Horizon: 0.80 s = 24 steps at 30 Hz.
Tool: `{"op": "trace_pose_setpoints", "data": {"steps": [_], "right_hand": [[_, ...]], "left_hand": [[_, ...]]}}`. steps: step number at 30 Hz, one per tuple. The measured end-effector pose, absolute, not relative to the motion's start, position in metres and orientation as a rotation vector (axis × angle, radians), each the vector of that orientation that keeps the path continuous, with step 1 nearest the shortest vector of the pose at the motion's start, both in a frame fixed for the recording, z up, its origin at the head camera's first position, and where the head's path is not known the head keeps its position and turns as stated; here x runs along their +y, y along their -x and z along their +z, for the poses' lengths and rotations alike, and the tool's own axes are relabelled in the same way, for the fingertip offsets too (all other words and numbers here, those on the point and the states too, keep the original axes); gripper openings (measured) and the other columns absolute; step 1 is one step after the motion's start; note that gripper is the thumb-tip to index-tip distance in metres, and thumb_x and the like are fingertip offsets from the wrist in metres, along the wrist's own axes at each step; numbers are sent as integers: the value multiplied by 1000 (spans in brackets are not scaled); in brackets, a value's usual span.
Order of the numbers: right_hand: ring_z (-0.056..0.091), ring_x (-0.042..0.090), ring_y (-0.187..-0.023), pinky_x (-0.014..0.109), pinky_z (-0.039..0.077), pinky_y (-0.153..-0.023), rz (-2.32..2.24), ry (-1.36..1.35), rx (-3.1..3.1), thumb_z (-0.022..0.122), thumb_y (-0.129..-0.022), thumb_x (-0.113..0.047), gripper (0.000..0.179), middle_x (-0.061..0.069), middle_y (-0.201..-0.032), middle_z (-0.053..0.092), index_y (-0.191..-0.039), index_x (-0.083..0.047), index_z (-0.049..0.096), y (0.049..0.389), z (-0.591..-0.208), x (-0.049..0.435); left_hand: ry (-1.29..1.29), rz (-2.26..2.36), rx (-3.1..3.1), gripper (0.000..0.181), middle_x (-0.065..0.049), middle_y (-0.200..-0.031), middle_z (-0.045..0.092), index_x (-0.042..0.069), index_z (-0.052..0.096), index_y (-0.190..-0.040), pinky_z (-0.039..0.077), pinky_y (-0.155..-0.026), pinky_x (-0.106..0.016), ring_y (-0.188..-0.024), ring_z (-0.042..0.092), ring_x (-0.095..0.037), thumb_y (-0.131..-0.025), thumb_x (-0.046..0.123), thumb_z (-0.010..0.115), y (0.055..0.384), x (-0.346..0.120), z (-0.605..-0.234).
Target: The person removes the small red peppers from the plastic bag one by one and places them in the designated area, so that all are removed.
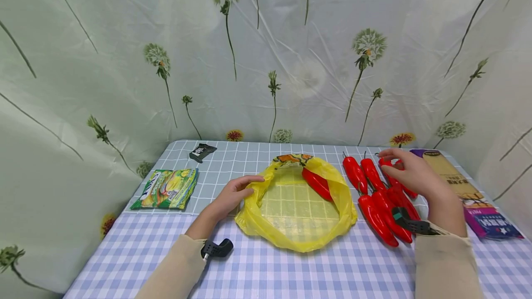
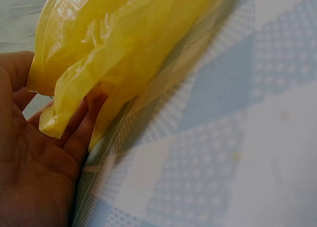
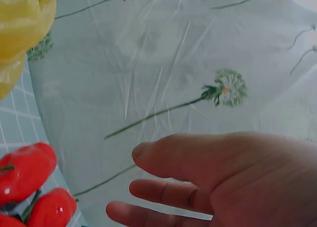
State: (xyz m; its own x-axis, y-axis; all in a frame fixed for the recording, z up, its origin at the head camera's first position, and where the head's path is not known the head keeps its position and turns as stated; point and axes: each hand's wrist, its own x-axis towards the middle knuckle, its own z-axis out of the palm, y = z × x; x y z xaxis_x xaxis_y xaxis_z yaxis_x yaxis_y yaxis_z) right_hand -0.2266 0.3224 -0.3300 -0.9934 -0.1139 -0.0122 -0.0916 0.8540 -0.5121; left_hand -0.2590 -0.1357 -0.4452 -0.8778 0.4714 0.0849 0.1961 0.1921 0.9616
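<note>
A yellow plastic bag lies with its mouth spread wide mid-table, one red chili pepper inside it. At the bag's left rim is my left hand, its fingers extended and touching the plastic. The left wrist view shows a loose yellow flap hanging across those fingers, partly hiding them. Several more glossy red chili peppers lie together right of the bag. Over their far right end hovers my right hand, thumb and fingers apart with nothing held, as the right wrist view also shows.
A green and yellow snack bag lies at the left, with a small black packet behind it. Along the right edge is a tan and purple package. Behind the table hangs a dandelion-print curtain.
</note>
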Motion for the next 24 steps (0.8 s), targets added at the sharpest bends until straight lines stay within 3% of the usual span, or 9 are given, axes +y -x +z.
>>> {"op": "trace_pose_setpoints", "data": {"steps": [16,24], "right_hand": [[61,41,-113,51,60,-85,-872,425,3055,61,-96,-14,37,23,-134,57,-132,-5,57,227,-325,275],[61,38,-116,56,56,-93,-918,481,3123,57,-97,-9,33,19,-133,58,-129,-7,59,227,-325,257]], "left_hand": [[-643,1741,2248,40,-11,-149,53,8,61,-136,28,-122,-53,-145,40,-32,-98,3,49,260,-136,-445],[-633,1731,2254,40,-10,-149,53,10,61,-135,27,-122,-53,-146,40,-31,-98,4,49,260,-136,-446]]}}
